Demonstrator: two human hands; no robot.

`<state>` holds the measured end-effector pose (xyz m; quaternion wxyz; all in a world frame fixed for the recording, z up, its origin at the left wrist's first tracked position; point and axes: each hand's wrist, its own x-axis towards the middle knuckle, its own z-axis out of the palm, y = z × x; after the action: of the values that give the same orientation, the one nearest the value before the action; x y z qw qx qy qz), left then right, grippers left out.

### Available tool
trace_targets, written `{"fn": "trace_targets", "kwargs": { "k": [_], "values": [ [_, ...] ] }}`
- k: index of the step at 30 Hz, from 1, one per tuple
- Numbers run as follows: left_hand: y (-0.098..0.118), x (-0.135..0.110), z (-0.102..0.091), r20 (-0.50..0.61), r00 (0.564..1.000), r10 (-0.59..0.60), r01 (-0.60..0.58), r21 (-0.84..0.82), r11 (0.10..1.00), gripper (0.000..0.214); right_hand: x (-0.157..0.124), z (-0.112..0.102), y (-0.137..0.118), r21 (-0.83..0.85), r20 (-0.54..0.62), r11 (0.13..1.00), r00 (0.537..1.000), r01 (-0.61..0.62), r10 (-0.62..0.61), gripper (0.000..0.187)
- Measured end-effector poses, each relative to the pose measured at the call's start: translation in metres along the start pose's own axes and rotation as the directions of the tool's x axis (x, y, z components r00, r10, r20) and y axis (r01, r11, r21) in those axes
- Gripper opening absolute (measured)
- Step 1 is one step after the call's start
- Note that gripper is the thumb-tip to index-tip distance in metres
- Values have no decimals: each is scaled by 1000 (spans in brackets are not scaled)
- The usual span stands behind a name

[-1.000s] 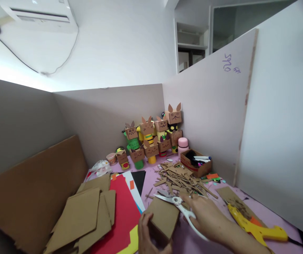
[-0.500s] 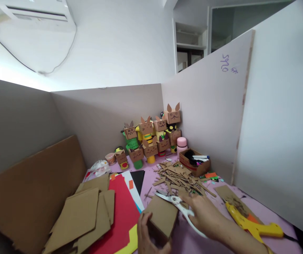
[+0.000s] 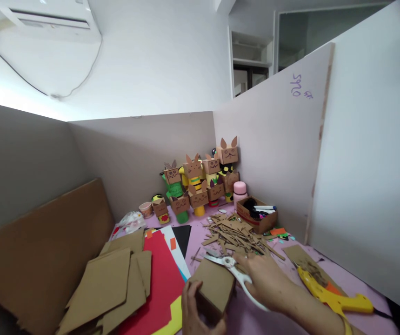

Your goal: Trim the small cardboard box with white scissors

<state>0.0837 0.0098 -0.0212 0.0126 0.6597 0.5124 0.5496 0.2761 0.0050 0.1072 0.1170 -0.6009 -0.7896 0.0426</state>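
A small brown cardboard box (image 3: 216, 281) is held at the front of the table, with the fingers of my left hand (image 3: 196, 309) wrapped round its left and near sides. White-handled scissors (image 3: 230, 263) are gripped in my right hand (image 3: 264, 281). Their blades lie just above the far edge of the box, pointing left and slightly parted; whether they touch the cardboard I cannot tell. Beyond the scissors lies a heap of cut cardboard strips (image 3: 240, 232).
Cardboard sheets (image 3: 105, 284) and red paper (image 3: 158, 284) lie left. Several cardboard animal figures (image 3: 198, 197) stand at the back. A pink bottle (image 3: 240, 190) and a box of pens (image 3: 259, 223) stand behind the strips. A yellow glue gun (image 3: 332, 295) lies right.
My right hand and the scissors have shifted slightly to the left over the box. The left hand and the box have stayed in place.
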Motion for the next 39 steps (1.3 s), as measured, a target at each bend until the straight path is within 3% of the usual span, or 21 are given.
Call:
{"fn": "trace_targets", "kwargs": {
  "k": [9,21,39],
  "values": [
    [-2,0,1,-11,1000,2,-2,19,1000,50,0,7,4,-2,8,1000,1000,-16,16,48],
    [-3,-2,0,44,999,23,-25,36,999,53,2,-2,-3,-25,0,1000,1000,9,-9,49],
    [-2,-2,5,-21,1000,23,-22,40,999,53,5,-2,-6,-62,-13,998,1000,-7,7,45]
  ]
}}
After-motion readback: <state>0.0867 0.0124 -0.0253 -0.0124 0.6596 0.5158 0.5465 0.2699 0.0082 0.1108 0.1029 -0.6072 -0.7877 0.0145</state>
